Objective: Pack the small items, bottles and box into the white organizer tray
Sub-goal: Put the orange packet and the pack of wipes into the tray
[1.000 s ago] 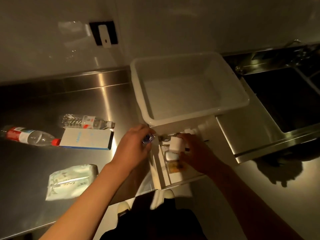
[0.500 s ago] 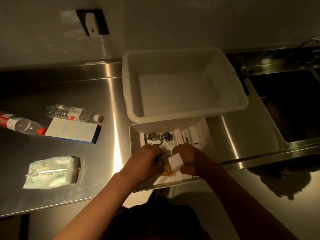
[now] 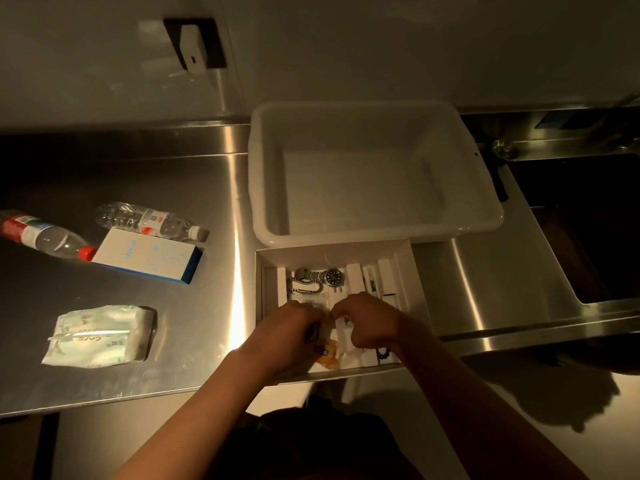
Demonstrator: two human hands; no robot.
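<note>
The white organizer tray [image 3: 417, 271] lies at the counter's front edge, with a wristwatch [image 3: 333, 276] and a metal key chain [image 3: 305, 289] in its far compartments. Both my hands reach into its near part. My left hand [image 3: 285, 336] is closed around a small dark item [image 3: 313, 333]. My right hand [image 3: 372, 320] curls over a white adapter [image 3: 346, 329]. An orange piece [image 3: 329, 355] and a black bead bracelet [image 3: 384, 353] lie below the hands. On the counter to the left lie a clear bottle [image 3: 152, 221], a red-capped bottle [image 3: 45, 235] and a white and blue box [image 3: 149, 255].
A large empty white tub [image 3: 377, 235] stands right behind the tray. A pale green tissue pack [image 3: 100, 336] lies at front left. A dark steel sink [image 3: 581, 230] opens on the right. A small white device [image 3: 194, 43] hangs on the wall.
Both hands have come down from the tray's far edge into its near part. The camera has tilted, so more of the tray shows. Bottles, box and pack have not moved.
</note>
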